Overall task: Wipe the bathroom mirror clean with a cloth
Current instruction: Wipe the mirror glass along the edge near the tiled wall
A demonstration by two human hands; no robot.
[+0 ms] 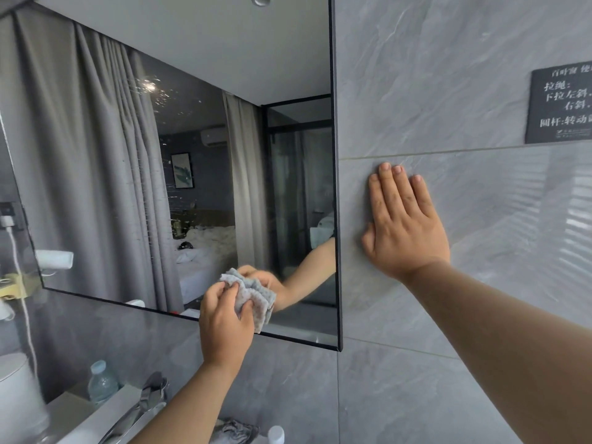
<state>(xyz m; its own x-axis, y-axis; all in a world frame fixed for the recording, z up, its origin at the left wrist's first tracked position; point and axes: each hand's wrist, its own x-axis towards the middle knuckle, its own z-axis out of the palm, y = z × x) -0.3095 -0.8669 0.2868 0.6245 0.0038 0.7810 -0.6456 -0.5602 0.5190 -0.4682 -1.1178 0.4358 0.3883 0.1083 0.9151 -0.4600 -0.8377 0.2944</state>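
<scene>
A large black-framed mirror (179, 129) hangs on the grey tiled wall and reflects curtains and a bed. My left hand (224, 328) grips a crumpled grey cloth (256, 299) and holds it against the glass near the mirror's lower edge, toward its right corner. The hand's reflection shows just behind the cloth. My right hand (403, 225) lies flat with straight fingers on the wall tile just right of the mirror's frame.
A chrome tap (141, 408) and a white basin edge lie below the mirror. A plastic water bottle (102, 382) stands at the left, another bottle cap (276, 434) at the bottom. A dark sign (560, 107) is fixed on the wall at the right. A white cable (24, 302) hangs at the left.
</scene>
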